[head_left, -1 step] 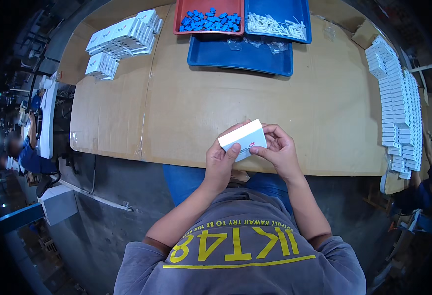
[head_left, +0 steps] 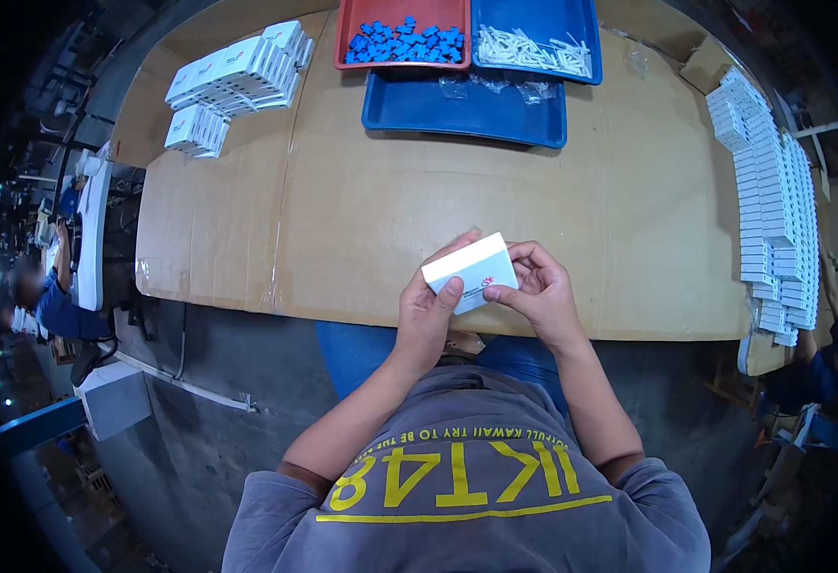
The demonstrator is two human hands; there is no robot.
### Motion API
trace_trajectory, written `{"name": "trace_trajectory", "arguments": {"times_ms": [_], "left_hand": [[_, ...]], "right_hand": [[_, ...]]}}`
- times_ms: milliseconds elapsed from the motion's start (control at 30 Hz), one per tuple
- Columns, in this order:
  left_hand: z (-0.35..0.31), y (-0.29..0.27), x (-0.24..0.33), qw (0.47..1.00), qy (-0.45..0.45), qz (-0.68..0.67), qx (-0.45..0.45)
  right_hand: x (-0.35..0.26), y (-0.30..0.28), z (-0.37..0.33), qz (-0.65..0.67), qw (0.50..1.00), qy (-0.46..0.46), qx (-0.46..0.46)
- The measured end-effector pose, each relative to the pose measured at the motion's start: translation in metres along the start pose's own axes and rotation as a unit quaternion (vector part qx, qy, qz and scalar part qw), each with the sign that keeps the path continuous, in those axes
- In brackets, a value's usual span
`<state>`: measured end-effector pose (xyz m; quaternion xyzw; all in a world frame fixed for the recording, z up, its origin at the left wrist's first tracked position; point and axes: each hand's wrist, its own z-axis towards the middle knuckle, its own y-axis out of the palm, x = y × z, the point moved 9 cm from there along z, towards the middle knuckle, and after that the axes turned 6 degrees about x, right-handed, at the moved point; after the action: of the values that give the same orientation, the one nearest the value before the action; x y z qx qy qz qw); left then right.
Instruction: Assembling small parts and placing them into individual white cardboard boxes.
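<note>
A small white box (head_left: 481, 284) with a little red mark on its face is held tilted between my two hands, near the front edge of the cardboard-covered table (head_left: 371, 220). My left hand (head_left: 429, 304) grips its left side, thumb pressed on the printed face and fingers behind. On the right side, my right hand (head_left: 542, 291) pinches the lower corner with its thumb, its fingers curled at the back edge. The box's far side is hidden from view.
Stacked white boxes stand at the far left (head_left: 238, 76) and in a long pile at the right (head_left: 767, 201). At the back are a red tray (head_left: 343, 48) of blue pieces, a blue tray (head_left: 591, 72) of white pieces, and another blue tray (head_left: 467, 119) with clear plastic scraps. People sit left and right.
</note>
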<state>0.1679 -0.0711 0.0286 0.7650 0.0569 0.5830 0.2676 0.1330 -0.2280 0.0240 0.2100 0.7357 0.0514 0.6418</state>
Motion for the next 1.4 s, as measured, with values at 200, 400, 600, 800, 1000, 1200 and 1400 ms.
{"name": "trace_trajectory", "arguments": {"times_ms": [200, 400, 600, 800, 1000, 1200, 1400], "left_hand": [[0.009, -0.01, 0.022, 0.99, 0.065, 0.119, 0.021], [0.006, 0.001, 0.023, 0.977, 0.058, 0.196, -0.06], [-0.004, 0.006, 0.004, 0.99, -0.046, 0.103, -0.083], [-0.003, 0.011, 0.043, 0.989, 0.114, 0.072, -0.054], [-0.008, 0.022, 0.052, 0.978, 0.072, 0.154, -0.123], [-0.009, 0.017, 0.054, 0.97, 0.114, 0.167, -0.135], [-0.008, 0.02, 0.054, 0.969, 0.114, 0.161, -0.145]], "right_hand": [[-0.027, -0.008, 0.002, -0.034, 0.997, -0.053, 0.046], [-0.045, 0.003, -0.003, -0.191, 0.978, -0.081, 0.03], [-0.025, 0.01, -0.007, -0.043, 0.999, 0.004, -0.018], [-0.039, 0.014, -0.008, -0.056, 0.997, -0.055, 0.006], [-0.04, 0.018, -0.017, -0.159, 0.985, -0.053, -0.039], [-0.05, 0.023, -0.016, -0.184, 0.977, -0.096, -0.044], [-0.056, 0.027, -0.016, -0.203, 0.969, -0.129, -0.06]]}}
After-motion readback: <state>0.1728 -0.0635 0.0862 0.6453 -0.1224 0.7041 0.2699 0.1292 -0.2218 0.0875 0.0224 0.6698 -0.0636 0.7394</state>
